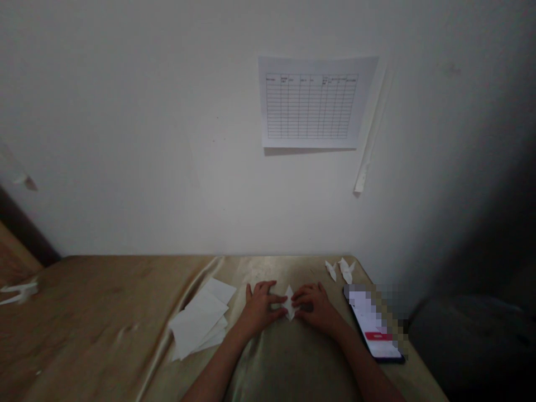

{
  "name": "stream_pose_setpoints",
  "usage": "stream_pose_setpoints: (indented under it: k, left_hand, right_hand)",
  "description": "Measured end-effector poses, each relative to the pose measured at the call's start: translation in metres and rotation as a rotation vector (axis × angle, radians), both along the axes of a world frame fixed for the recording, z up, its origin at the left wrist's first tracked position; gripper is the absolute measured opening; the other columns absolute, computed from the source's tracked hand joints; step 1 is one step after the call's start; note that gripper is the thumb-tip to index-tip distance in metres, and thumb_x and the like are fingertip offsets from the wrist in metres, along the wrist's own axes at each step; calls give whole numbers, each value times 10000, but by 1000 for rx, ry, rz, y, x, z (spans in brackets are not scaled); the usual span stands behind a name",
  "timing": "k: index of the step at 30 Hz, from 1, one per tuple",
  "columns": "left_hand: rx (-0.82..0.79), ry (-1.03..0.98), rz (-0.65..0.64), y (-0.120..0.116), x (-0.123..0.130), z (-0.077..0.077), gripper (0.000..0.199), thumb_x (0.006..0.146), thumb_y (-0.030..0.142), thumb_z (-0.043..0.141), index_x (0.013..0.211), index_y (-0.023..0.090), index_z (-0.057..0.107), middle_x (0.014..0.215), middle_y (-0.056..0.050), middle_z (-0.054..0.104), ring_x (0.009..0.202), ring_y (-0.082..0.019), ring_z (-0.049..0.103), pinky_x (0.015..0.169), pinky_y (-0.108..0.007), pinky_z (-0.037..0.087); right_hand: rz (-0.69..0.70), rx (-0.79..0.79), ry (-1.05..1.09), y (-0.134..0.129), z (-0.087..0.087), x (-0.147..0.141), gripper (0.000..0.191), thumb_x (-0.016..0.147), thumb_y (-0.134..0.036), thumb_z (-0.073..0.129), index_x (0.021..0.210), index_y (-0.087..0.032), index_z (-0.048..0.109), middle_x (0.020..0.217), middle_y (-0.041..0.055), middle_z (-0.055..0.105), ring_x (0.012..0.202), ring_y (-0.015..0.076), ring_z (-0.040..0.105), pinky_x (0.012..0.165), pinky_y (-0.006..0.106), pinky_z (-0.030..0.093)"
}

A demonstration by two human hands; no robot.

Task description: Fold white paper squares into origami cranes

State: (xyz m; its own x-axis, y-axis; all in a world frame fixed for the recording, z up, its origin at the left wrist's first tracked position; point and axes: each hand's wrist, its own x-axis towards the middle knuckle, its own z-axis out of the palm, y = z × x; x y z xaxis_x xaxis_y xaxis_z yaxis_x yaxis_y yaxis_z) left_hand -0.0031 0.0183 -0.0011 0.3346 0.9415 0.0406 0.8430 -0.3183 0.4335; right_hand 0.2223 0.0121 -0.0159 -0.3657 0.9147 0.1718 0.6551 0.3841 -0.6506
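A small piece of folded white paper (290,302), shaped like a narrow diamond, lies upon the cloth between my two hands. My left hand (263,303) pinches its left edge with thumb and fingertips, the other fingers spread outward. From the opposite side, my right hand (315,304) grips the right edge between thumb and bent fingers. Left of my left forearm rests a loose pile of white paper sheets (201,318). Beyond my right hand, near the far edge, sit a few small folded paper figures (346,270) with pointed tips.
A phone (372,324) with its screen lit lies right of my right forearm, partly pixelated. Gold satin cloth (104,335) covers the table, wrinkled at left. White paper scraps (20,291) lie at far left. A printed table sheet (312,106) hangs on the wall.
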Motion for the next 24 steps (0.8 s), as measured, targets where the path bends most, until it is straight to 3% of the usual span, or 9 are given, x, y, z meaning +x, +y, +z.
stream_pose_setpoints:
  k: [7,15,24]
  left_hand:
    - [14,-24,8,0,0,-1,281,820,530,688,1091,468,731,1473,-18,528,1401,-337,387,1150,-722,55]
    - [52,-42,31,3,2,-9,214,857,538,650,1039,475,745,1443,-3,548,1389,-311,400,1150,-719,29]
    - [43,-43,15,4,3,-11,311,745,534,762,1033,420,735,1437,-1,553,1380,-325,404,1135,-743,48]
  right_hand:
    - [26,12,13,-3,2,1,236,737,-361,796,967,-325,756,1145,13,709,1237,261,528,1183,581,48]
    - [-18,55,-9,-4,3,-3,191,839,-255,636,994,-299,739,1108,8,714,1198,224,550,1191,534,65]
    - [-73,83,31,1,-10,-9,233,849,-209,569,1017,-265,721,1088,40,716,1131,222,596,1180,517,114]
